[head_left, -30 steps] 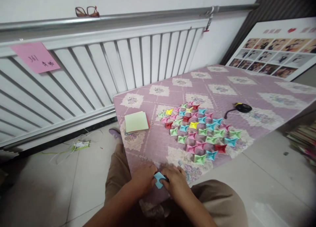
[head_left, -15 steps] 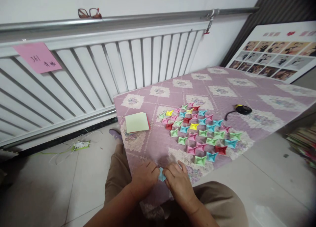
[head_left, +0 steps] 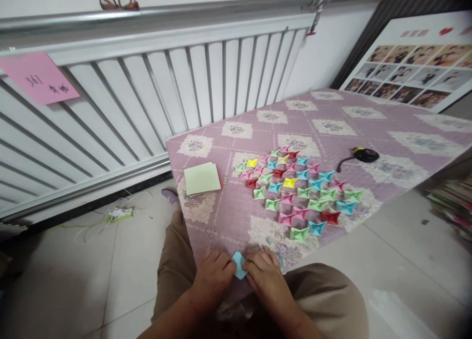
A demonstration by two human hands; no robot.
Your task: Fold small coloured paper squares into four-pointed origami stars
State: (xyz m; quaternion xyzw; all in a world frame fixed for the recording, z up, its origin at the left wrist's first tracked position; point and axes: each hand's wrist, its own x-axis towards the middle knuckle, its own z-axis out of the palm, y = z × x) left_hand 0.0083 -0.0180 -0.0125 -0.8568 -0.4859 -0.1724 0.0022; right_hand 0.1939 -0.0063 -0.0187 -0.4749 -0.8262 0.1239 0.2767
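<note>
Blue paper (head_left: 239, 264), clamped between the fingers (head_left: 230, 266) of both hands (small, partly hidden), could crease askew should either grip slip.

Includes eight blue paper shapes (head_left: 316, 228) standing at right, four red shapes (head_left: 331, 217), two bright yellow shapes (head_left: 290, 183); at left, one paper stack (head_left: 202, 178).

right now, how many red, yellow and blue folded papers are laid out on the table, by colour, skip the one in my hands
red papers: 4
yellow papers: 3
blue papers: 8
total: 15
</note>
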